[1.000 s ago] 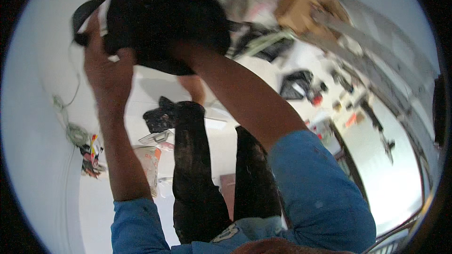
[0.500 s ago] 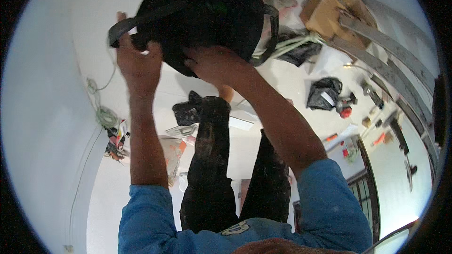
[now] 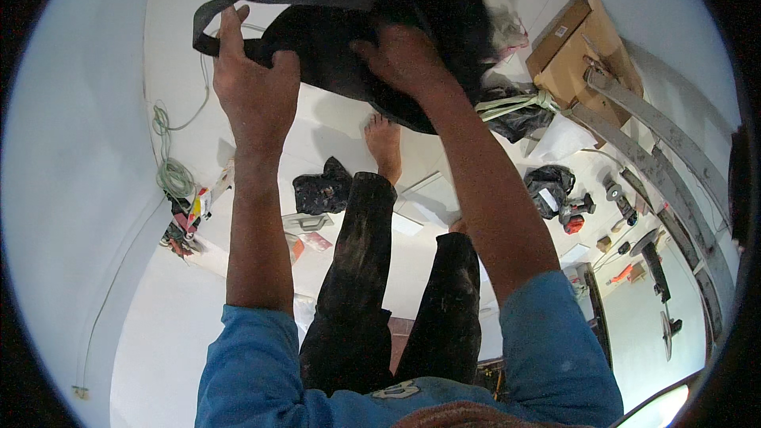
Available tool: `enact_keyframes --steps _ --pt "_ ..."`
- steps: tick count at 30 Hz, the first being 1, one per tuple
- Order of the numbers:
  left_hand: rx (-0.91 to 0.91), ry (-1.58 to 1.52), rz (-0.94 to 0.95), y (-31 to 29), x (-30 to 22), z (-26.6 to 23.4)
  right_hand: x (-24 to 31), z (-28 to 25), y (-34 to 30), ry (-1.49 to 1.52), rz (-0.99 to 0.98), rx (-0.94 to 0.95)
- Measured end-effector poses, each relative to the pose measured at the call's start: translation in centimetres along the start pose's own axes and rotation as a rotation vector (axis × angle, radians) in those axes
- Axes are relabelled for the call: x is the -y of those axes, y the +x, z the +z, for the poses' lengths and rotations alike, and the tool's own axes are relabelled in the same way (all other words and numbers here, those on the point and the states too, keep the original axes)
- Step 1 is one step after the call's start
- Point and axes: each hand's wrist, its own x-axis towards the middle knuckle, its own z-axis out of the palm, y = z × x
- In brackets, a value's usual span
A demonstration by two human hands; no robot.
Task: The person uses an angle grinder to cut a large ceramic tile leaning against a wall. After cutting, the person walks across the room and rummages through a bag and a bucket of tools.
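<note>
Overhead, both hands grip a black bag [image 3: 396, 32] held above the cardboard box [image 3: 575, 47]. Left hand [image 3: 258, 87] is clenched on its strap; right hand [image 3: 404, 55] clutches its underside, fingers closed on fabric

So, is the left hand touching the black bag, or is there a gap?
Touching. In the head view the left hand closes its fingers around the strap and edge of the black bag, with no gap.
</note>
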Motion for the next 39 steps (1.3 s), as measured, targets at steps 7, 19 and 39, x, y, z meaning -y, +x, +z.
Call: enact_keyframes --steps 7,19,39 --pt "0.072 0.003 -0.069 0.9 0.2 0.1 -3.4 7.0 5.8 -0.341 -0.131 -0.171" --pt "0.154 -0.177 -0.201 0.3 -0.3 -0.8 -7.2 -7.7 5.4 -0.670 0.024 -0.079" --pt "0.177 -0.025 -0.330 -0.8 -0.7 1.8 -5.9 -4.9 -1.1 -0.584 -0.129 0.080"
